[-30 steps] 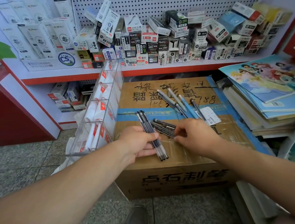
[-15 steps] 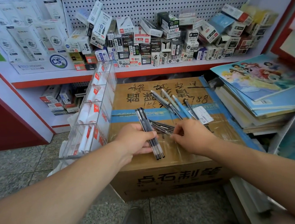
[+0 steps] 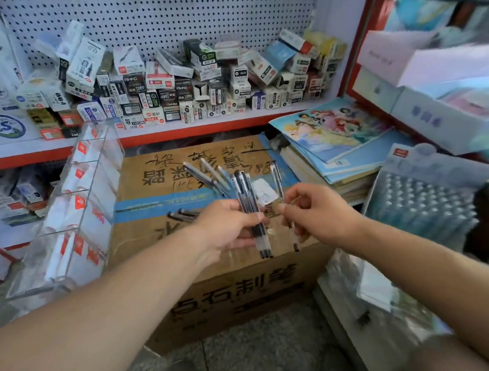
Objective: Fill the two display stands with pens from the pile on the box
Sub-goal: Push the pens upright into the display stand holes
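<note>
above the near half of the cardboard box [image 3: 217,291], a bundle of dark pens [image 3: 243,188] is gripped in the left hand [image 3: 226,228]. its fingers and thumb are curled round the barrels at mid-length, so the ends stick out above and below the fist. just beside it, the right hand [image 3: 313,211] is closed in a pinch on a single pen [image 3: 278,182], held roughly parallel to the bundle. a narrow gap is seen between the two.

more loose pens [image 3: 201,174] lie toward the far edge of the box, and a few dark ones [image 3: 180,214] lie just left of the left hand. a clear display stand [image 3: 85,205] with stepped compartments leans against the left edge of the box. white and red cards are seen inside it, but no pens can be made out. the second stand cannot be identified with certainty. a stack of notebooks [image 3: 337,147] sits off the right edge.

the step in hand is judged to be gathering: pens are being collected one at a time into the left-hand bundle, and filling has not yet begun. next, the single pen would need to be laid against the bundle, pointing the same way, and taken under the left thumb without the grip being loosened enough for barrels to slip. after that, either the pens lying on the box are to be picked up, or the bundle is to be carried past the left edge to the stand.
</note>
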The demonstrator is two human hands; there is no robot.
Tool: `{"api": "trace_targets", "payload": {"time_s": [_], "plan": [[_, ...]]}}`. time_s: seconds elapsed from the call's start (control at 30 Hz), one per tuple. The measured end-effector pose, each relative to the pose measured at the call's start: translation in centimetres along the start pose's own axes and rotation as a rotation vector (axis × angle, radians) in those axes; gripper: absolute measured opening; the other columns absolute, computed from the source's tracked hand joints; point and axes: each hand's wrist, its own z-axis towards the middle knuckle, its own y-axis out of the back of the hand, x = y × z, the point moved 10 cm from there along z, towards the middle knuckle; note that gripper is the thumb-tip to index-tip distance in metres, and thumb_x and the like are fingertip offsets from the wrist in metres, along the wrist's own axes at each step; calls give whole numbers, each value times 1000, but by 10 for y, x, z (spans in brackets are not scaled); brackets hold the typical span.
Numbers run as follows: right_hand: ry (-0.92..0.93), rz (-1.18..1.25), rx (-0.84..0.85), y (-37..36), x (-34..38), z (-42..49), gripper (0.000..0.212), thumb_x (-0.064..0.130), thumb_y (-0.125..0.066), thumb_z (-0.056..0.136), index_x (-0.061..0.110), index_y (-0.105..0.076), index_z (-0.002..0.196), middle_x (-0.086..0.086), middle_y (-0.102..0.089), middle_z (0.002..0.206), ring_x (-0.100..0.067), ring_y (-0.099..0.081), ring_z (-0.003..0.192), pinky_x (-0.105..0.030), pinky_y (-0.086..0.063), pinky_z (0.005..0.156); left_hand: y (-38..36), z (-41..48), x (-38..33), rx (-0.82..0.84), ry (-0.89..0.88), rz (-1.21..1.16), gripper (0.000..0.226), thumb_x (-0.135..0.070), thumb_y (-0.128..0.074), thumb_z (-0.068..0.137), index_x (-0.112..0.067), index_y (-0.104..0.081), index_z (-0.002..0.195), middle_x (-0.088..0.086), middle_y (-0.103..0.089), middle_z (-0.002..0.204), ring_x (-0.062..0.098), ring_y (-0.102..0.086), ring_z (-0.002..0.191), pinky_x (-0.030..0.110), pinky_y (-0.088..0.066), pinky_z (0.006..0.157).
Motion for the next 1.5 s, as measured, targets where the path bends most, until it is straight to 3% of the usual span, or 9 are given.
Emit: {"api": "trace_targets", "payload": {"time_s": [0.17,0.37,0.53,0.63,0.8,0.93,1.13,1.33,1.5], "plan": [[22,-42,-262,101,-7,-45,23,22,-68,98,10,-63,78,-1,-66,58,-15,-62,52,-32,-56,55,-68,-9,-28,109,-90,75,15,-7,-68,96,-12,-71,110,5,-80,97,10,-76,77,23,-59,62],[-19,157,-618,233,-55,-179,12,5,-65,97,16,-61,94,-22,-67,75,-18,-57,49,-26,-50,46,-195,-43,-67,316,-218,66,8,-7,-68,95,-13,-71,100,8,-80,98,19,-77,91,29,-63,74],[-148,257,-844,285,-109,-303,16,4,-60,99,10,-58,84,-24,-69,77,-18,-59,49,-26,-56,47,-300,-77,-74,456,-306,135,11,-7,-72,92,-18,-71,91,11,-78,100,21,-73,89,31,-60,76],[-206,240,-929,290,-125,-357,15,9,-60,100,0,-60,88,-20,-71,79,-19,-65,56,-29,-61,54,-345,-91,-59,513,-271,138,10,-4,-70,93,-14,-71,96,14,-77,104,25,-75,94,30,-62,68],[-290,113,-1042,288,-132,-428,12,11,-63,98,16,-68,88,-9,-74,75,-24,-74,68,-26,-62,65,-409,-127,-29,628,-241,169,14,-2,-70,93,-15,-73,93,14,-76,106,26,-73,103,33,-62,74],[-348,54,-1108,276,-142,-477,14,15,-65,95,29,-65,94,-7,-73,80,-23,-75,71,-55,-61,80,-453,-158,4,671,-232,236,15,-4,-75,90,-19,-74,87,14,-77,103,28,-73,102,46,-63,84],[-403,-7,-1138,241,-164,-520,18,21,-67,95,34,-55,96,1,-70,79,-24,-71,71,-60,-57,75,-482,-194,65,665,-200,345,10,-12,-77,91,-22,-76,89,0,-77,94,21,-73,97,50,-59,94],[-459,-80,-1111,213,-188,-524,11,32,-64,97,29,-58,88,3,-68,77,-15,-69,74,-50,-58,69,-470,-190,94,633,-240,409,5,-23,-78,88,-27,-79,91,-8,-79,92,18,-74,97,50,-58,95],[-474,-157,-1097,203,-202,-514,8,32,-69,95,29,-64,89,12,-65,76,-1,-61,73,-23,-48,61,-460,-189,104,627,-222,444,10,-17,-77,90,-26,-77,86,-7,-79,91,17,-74,96,50,-57,96]]}}
